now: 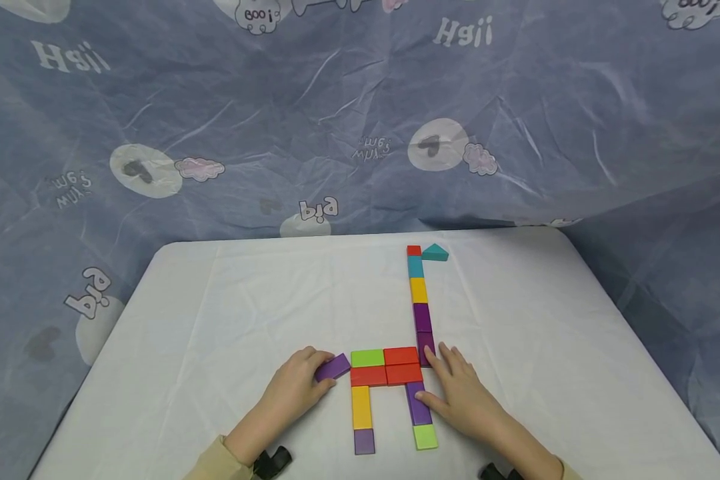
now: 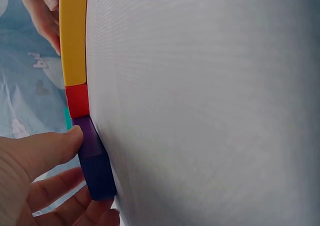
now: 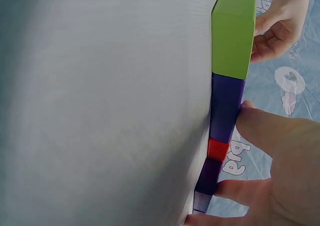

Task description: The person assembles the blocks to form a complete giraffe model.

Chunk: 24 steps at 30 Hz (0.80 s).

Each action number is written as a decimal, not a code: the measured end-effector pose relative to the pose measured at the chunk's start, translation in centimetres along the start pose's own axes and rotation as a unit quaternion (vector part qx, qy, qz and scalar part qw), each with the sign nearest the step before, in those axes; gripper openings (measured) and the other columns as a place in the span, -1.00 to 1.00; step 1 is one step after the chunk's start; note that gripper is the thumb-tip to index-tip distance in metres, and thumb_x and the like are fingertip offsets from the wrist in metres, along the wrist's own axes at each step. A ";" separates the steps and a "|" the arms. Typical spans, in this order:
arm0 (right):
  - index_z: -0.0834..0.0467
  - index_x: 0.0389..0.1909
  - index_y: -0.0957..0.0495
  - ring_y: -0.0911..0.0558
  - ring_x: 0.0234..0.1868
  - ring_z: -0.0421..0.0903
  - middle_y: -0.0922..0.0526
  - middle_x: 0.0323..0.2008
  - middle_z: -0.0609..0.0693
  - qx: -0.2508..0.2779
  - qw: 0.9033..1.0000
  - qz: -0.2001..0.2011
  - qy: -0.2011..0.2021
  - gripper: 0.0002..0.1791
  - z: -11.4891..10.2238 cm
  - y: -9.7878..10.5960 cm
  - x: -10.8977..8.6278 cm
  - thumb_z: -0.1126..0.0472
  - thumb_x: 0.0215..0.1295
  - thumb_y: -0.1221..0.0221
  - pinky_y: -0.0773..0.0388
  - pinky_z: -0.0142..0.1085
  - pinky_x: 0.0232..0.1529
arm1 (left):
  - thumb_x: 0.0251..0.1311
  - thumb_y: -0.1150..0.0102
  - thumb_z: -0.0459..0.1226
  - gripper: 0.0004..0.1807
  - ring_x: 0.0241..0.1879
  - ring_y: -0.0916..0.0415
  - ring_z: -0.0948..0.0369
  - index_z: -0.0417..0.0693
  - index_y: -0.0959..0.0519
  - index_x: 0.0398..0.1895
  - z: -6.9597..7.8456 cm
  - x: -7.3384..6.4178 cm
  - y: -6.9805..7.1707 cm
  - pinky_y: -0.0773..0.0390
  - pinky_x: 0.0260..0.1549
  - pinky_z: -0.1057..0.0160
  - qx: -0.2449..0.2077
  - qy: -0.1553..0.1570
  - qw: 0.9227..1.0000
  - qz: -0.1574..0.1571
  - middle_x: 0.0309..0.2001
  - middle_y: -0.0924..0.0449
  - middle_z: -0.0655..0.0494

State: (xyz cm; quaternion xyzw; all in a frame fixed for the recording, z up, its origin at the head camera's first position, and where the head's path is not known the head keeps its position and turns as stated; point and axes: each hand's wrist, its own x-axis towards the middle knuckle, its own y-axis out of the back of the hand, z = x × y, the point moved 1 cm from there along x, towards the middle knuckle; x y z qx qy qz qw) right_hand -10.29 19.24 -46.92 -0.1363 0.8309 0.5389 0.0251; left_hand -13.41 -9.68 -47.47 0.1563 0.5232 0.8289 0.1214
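Observation:
My left hand [image 1: 292,385] pinches a purple block [image 1: 334,367] between thumb and fingers. This block lies slanted, one corner right at the left end of the red and green blocks; the left wrist view shows thumb [image 2: 75,136] and fingers on opposite sides of it. My right hand [image 1: 469,398] spreads loosely over the right edge of the laid-out blocks. Its thumb touches the purple block [image 1: 418,408] above a lime-green block [image 1: 425,437], and its index finger rests by the lower dark purple block [image 1: 425,357] of the long upright column. A green block [image 1: 367,358] and several red blocks [image 1: 369,377] form the middle.
At lower left, a yellow block [image 1: 362,407] meets a light purple one [image 1: 364,441]. The column continues up through yellow [image 1: 418,290] and blue [image 1: 415,267] to a small red block [image 1: 414,251]. A teal triangle [image 1: 435,253] sits beside its top, near the white table's [image 1: 264,293] far edge.

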 end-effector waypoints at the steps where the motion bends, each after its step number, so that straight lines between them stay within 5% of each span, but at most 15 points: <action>1: 0.20 0.47 -0.21 -0.10 0.46 0.43 -0.16 0.44 0.39 0.002 1.000 0.000 0.001 -0.06 0.0 0.0 0.0 -0.18 0.17 -0.30 -0.12 0.36 0.33 | 0.02 -0.48 -0.18 -0.59 -0.28 -0.51 0.26 -0.10 -0.66 -0.04 -0.1 0.0 0.0 -0.59 -0.28 0.24 0.000 0.003 1.000 -0.003 -0.22 -0.62 0.11; 11: 0.18 0.47 -0.21 -0.08 0.48 0.41 -0.16 0.45 0.37 0.015 1.000 -0.008 -0.010 -0.07 -0.2 -0.1 0.3 -0.23 0.21 -0.25 -0.10 0.37 0.34 | 0.09 -0.42 -0.11 -0.46 -0.17 -0.56 0.21 -0.13 -0.57 0.13 -0.4 -0.2 0.4 -0.62 -0.15 0.16 -0.008 0.024 1.000 -0.013 -0.11 -0.64 0.08; 17: 0.16 0.49 -0.19 -0.07 0.50 0.35 -0.17 0.48 0.29 0.052 0.998 -0.018 -0.034 -0.08 0.2 -0.1 0.3 -0.24 0.24 -0.22 -0.10 0.31 0.38 | 0.16 -0.37 -0.12 -0.47 -0.05 -0.58 0.12 -0.09 -0.55 0.19 -0.4 0.6 2.9 -0.62 -0.07 0.07 -0.009 0.046 0.999 -0.013 -0.01 -0.63 0.04; 24: 0.16 0.47 -0.22 -0.32 0.40 0.30 -0.30 0.41 0.29 0.052 0.998 -0.035 -0.020 -0.11 1.0 2.6 1.3 -0.27 0.27 -0.18 -0.36 0.24 0.26 | 0.19 -0.34 -0.09 -0.56 0.02 -0.64 0.03 0.02 -0.62 0.13 -0.6 3.0 6.2 -0.66 -0.14 -0.02 0.031 0.025 0.999 0.017 0.03 -0.67 0.05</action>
